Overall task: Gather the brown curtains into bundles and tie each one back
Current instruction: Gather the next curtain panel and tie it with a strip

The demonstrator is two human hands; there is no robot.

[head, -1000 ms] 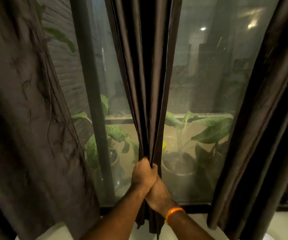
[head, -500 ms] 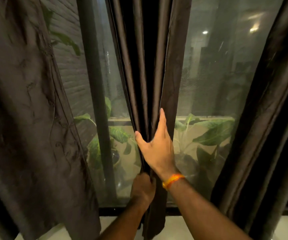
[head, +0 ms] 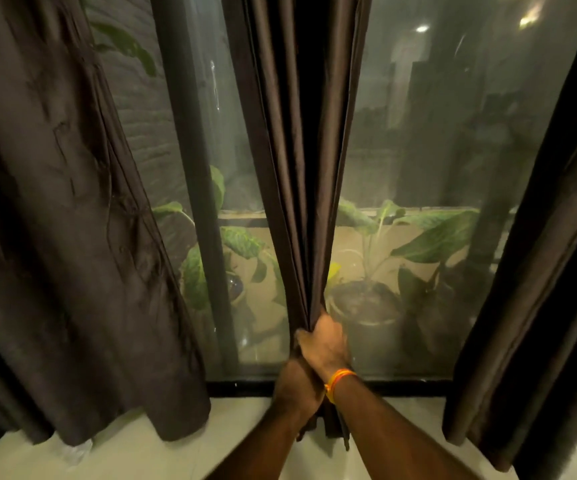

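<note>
Right hand point(head: 325, 344) has dropped from lying flat on the middle curtain point(head: 301, 168). Its fingers now curl round the gathered folds, touching left hand point(head: 295, 386), which grips just below. Left curtain point(head: 55, 237) and right curtain point(head: 540, 271) hang loose either side; plant point(head: 366, 306) behind.

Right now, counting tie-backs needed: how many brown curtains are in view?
3: left curtain, loose; middle curtain, held by left hand and right hand; right curtain. Others may be hidden.

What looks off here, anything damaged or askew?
The left curtain shows puckered, snagged-looking creases down its face, unlike the smooth middle curtain gripped by the left hand and right hand. A small crumpled clear scrap lies on the floor under its hem.
</note>
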